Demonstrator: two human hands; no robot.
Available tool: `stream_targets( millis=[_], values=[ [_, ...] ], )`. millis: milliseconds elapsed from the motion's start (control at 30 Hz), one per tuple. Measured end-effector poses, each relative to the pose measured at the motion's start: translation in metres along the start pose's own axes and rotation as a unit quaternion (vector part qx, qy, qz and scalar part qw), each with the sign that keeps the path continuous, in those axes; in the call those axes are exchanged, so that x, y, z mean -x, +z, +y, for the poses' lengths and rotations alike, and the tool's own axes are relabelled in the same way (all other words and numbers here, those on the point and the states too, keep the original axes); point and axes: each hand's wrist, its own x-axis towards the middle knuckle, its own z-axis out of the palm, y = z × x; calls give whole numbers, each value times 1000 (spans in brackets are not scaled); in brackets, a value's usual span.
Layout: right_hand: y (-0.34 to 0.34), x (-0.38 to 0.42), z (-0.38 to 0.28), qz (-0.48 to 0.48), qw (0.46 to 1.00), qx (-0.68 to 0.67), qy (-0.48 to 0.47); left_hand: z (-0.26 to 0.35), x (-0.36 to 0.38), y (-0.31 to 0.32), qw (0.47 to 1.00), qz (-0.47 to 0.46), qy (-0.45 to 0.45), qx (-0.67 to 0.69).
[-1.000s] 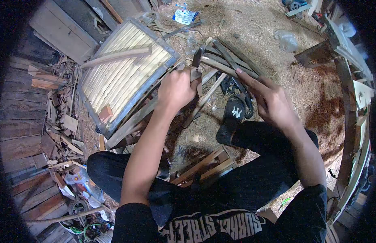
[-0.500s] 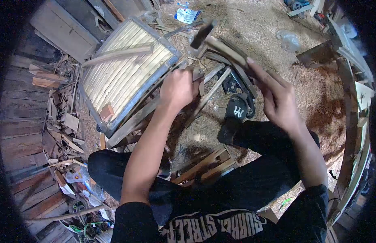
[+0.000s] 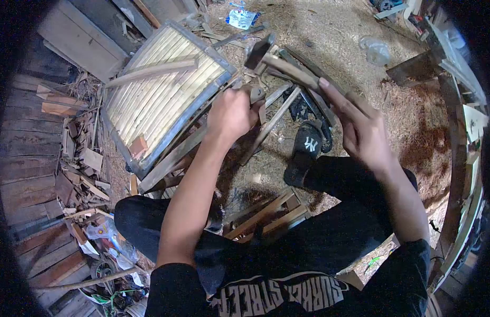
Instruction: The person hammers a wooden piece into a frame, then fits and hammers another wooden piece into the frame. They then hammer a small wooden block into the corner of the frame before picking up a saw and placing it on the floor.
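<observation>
My right hand (image 3: 361,127) grips the wooden handle of a hammer (image 3: 292,70), index finger stretched along it. The hammer's dark head is raised up and left of that hand, just above my left hand. My left hand (image 3: 231,114) is closed around a short wooden piece (image 3: 256,95), whose rounded top end shows above the fingers; its lower part is mostly hidden. Left of this hand lies a slatted panel (image 3: 165,84) with a grey frame, bearing a loose wooden strip (image 3: 155,72) and a small reddish block (image 3: 138,146).
Wood scraps (image 3: 86,169) lie heaped at the left beside a plank wall (image 3: 31,153). A slatted wooden piece (image 3: 266,216) lies between my legs. My foot wears a black sandal (image 3: 307,145). Plastic bottle (image 3: 375,51) and blue-white packet (image 3: 241,19) lie on the shavings-covered ground.
The hammer head has moved slightly down and left, closer to the wooden piece. My left hand keeps its hold, almost unmoved.
</observation>
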Motion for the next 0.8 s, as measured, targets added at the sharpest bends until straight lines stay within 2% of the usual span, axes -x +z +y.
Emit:
stream_targets(
  millis=[33, 100, 133, 200, 267, 300, 333, 367, 433, 467, 500, 567, 633, 700, 733, 800],
  values=[
    [-1, 1, -1, -1, 1000, 0, 3, 0, -1, 1, 1000, 6, -5, 5],
    [-6, -3, -4, -168, 973, 151, 44, 2, -1, 0, 1000, 16, -7, 10],
    [-6, -2, -4, -166, 973, 152, 44, 3, 0, -1, 999, 32, 12, 22],
    [-2, 1, -2, -64, 995, 82, 2, -1, 1, 0, 998, 48, 24, 35],
    [-1, 2, -3, -81, 993, 89, 9, -7, -4, 5, 1000, -7, 6, -2],
    [-2, 3, -4, -94, 990, 100, 16, -4, -2, 5, 1000, -8, 8, -2],
    [-1, 1, -1, -163, 970, 180, 9, 0, -2, 4, 1000, 10, 3, 5],
    [-2, 1, -2, -160, 970, 182, 10, 2, -3, 2, 1000, 29, -2, 12],
    [-2, 3, 1, -84, 991, 107, 4, -3, -3, 2, 1000, 13, 8, 12],
    [5, 6, 7, -13, 999, 39, -4, -5, -3, 3, 1000, 12, 0, 8],
    [5, 6, 4, -14, 999, 37, -1, -4, -2, 3, 1000, 9, -6, 4],
    [-3, 1, -6, -171, 967, 184, 36, 2, -2, 2, 1000, 7, -11, 11],
    [0, 4, 2, -137, 977, 163, 14, 4, -4, -2, 1000, 13, -16, 17],
    [-2, 6, -1, -54, 996, 64, 22, -2, 0, 1, 1000, 3, -11, 5],
    [0, 6, -2, -56, 996, 62, 24, -4, 0, 4, 1000, -1, -12, 4],
    [-1, 6, -4, -169, 963, 207, 31, -3, -2, 4, 1000, 28, 8, -1]
  ],
)
